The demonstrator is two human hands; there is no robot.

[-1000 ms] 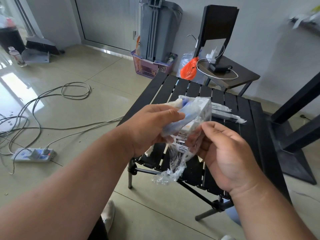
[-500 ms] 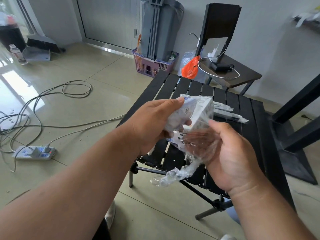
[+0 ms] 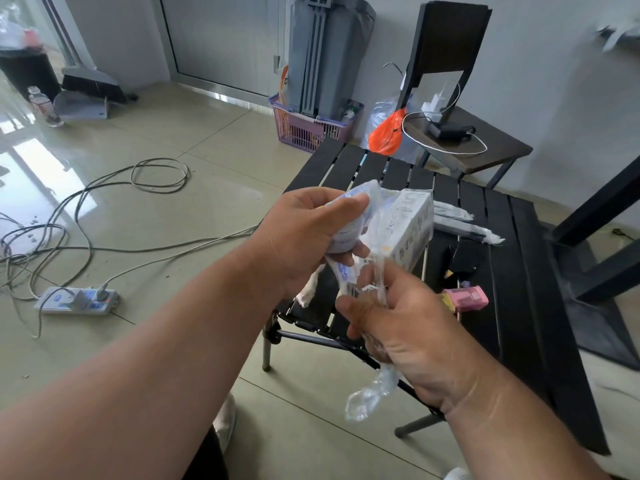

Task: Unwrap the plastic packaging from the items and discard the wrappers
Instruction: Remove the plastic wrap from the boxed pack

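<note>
My left hand (image 3: 304, 237) grips the near end of a white printed box (image 3: 412, 226) still partly covered in clear film, held above the black slatted table (image 3: 512, 306). My right hand (image 3: 405, 327) is closed on the clear plastic wrapper (image 3: 372, 396), which stretches from the box down through my fist and hangs crumpled below it. Two wrapped long items (image 3: 467, 230) lie on the table behind the box. A pink and yellow packet (image 3: 465, 299) lies on the slats right of my right hand.
A black chair (image 3: 450, 64) with a charger and white cable stands behind the table. An orange bag (image 3: 386, 133), a purple basket (image 3: 311, 129) and a grey bin are at the back. Cables and a power strip (image 3: 76, 301) lie on the tiled floor at left.
My right hand has pulled the wrapper down and toward me, away from the box. The film now stretches between the hands, and the pink packet on the table has come into sight.
</note>
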